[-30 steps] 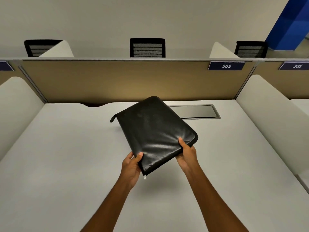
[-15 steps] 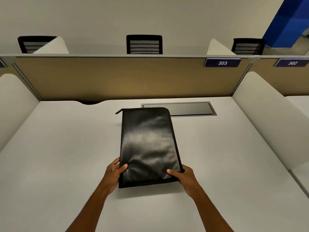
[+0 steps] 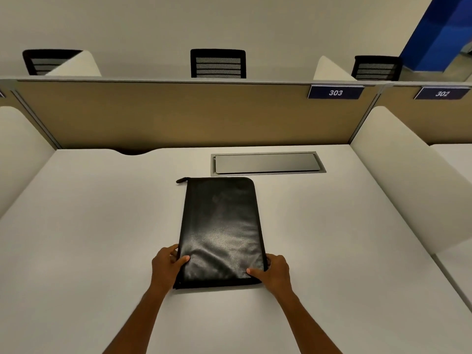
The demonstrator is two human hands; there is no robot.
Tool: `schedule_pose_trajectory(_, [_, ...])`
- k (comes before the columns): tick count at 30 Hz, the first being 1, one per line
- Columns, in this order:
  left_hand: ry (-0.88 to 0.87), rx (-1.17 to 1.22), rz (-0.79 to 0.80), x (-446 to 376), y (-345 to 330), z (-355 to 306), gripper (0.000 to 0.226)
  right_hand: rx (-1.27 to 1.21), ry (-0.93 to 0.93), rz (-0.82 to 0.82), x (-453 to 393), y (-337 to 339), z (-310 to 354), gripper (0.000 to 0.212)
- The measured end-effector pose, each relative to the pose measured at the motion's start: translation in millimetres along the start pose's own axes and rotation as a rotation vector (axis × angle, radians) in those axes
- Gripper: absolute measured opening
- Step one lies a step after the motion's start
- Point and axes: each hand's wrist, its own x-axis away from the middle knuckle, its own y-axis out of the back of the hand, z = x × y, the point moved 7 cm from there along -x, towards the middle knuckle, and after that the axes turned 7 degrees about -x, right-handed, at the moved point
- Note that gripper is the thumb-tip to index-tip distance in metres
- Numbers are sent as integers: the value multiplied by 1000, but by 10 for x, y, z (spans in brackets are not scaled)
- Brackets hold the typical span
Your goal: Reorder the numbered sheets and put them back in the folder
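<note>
Since a second ago, when I was carrying the folder [image 3: 221, 233] tilted above the desk [image 3: 89, 226], it has come down and is now lying flat and square in the centre of the frame, its far edge just short of the metal cable hatch [image 3: 267, 163]. My left hand [image 3: 167, 267] is gripping the folder's lower-left corner, thumb lying on the cover and fingers curled round the edge. My right hand [image 3: 274, 273] is doing the same at the lower-right corner, thumb pressing the cover. I am holding both near corners, I think, to steady it straight in front of me before opening it. The zip appears closed, its pull tab [image 3: 181, 180] sticking out at the upper-left corner, so the numbered sheets are not showing; I am judging they are inside.
</note>
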Motion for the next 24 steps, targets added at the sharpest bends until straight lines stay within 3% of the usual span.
schedule_pose_trajectory(4, [-81, -33, -18, 52, -38, -8, 58, 173, 86, -25, 34, 29, 54, 88])
schedule_pose_trajectory(9, [-162, -112, 228, 176, -244, 27, 115, 286, 191, 102, 91, -68, 11, 143])
schedule_pose_trajectory(12, [-180, -178, 350, 228, -321, 69, 140, 322, 224, 158, 131, -107, 22, 135])
schedule_pose_trajectory(18, [-208, -243, 365, 267, -362, 29, 129, 301, 269, 134, 110, -92, 4, 117])
schedule_pose_trajectory(24, [-160, -217, 376, 366, -261, -45, 122, 347, 279, 102, 154, -71, -2, 125])
